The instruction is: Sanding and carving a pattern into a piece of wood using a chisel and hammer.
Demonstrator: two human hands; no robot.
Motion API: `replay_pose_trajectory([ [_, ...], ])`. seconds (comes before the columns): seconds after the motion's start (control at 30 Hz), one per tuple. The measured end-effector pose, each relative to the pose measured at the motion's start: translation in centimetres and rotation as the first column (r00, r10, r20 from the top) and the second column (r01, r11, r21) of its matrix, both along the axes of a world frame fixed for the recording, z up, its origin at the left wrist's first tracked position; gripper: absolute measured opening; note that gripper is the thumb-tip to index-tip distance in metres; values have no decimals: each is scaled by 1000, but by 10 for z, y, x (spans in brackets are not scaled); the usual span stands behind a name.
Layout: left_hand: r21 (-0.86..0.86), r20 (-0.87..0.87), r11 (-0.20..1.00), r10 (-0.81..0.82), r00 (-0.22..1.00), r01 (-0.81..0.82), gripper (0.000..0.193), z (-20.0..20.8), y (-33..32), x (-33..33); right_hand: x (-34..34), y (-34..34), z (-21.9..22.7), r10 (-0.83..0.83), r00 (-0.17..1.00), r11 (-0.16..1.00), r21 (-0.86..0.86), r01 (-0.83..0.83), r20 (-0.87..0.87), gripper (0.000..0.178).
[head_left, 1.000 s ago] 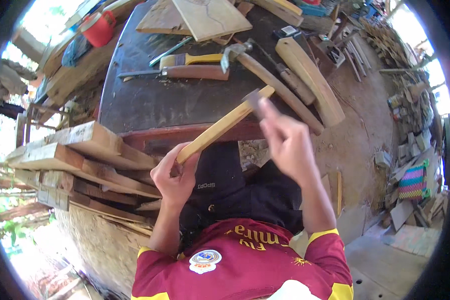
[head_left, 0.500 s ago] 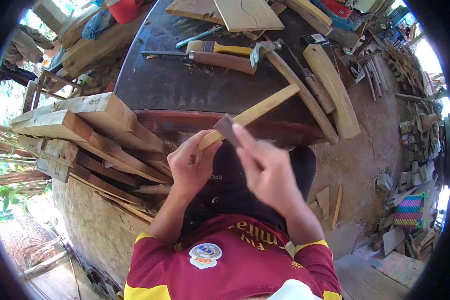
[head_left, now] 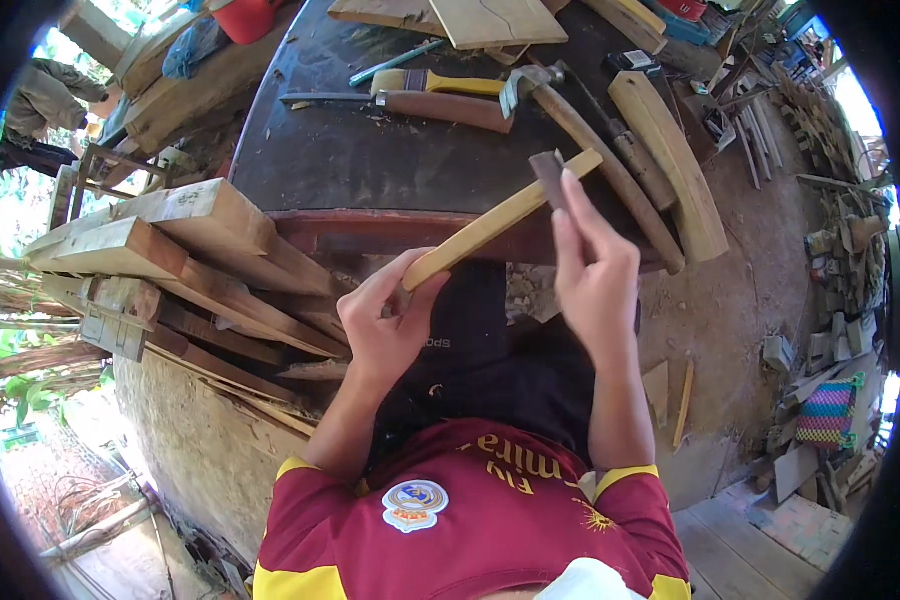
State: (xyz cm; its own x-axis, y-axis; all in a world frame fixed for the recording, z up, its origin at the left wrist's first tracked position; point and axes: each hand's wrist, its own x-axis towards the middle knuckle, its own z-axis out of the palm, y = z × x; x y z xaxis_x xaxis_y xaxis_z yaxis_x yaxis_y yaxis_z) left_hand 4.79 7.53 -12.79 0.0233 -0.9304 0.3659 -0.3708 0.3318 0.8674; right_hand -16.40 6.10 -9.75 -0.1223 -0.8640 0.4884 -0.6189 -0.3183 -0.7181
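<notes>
Gripping the near end of a pale wooden strip, the left hand has its thumb and fingers closed narrowly around the wood, probably because an end hold steadies it while leaving most of its length bare. From that hand the strip points toward two o'clock, slanting across the view of the front edge of the dark bench.

The right hand pinches a small dark, flat-faced block between thumb and fingertips, set crosswise near the strip's far end; whether it presses on the wood or sits just above, I cannot tell. This pinch seems to suit a small piece, putting the knuckles to one side of the strip.

Seen from the strip's middle, a brown-handled chisel and a yellow-handled brush lie at eleven o'clock, and a hammer at one, perhaps set back to give the hands room yet within reach. Stacked timbers sit at nine o'clock.
</notes>
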Motion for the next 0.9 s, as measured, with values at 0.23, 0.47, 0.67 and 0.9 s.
replay_pose_trajectory([
  [0.23, -158, 23, 987, 4, 1000, 0, 27, -11, -7, -3, -1, 13, 2, 90, 963, 994, -42, -104, -254, 49],
  [0.47, -39, 70, 999, -9, 998, 12, 25, -7, -8, -1, 11, 40, 8, 355, 926, 924, 203, -325, -128, 53],
  [0.67, -199, 89, 980, 6, 996, 12, 27, -7, -10, -3, -15, 13, -4, 82, 995, 994, 78, -77, -58, 40],
  [0.9, -192, 118, 981, -10, 993, 32, 29, -9, -9, 2, -44, 3, -1, -106, 987, 982, 145, 123, -119, 41],
])
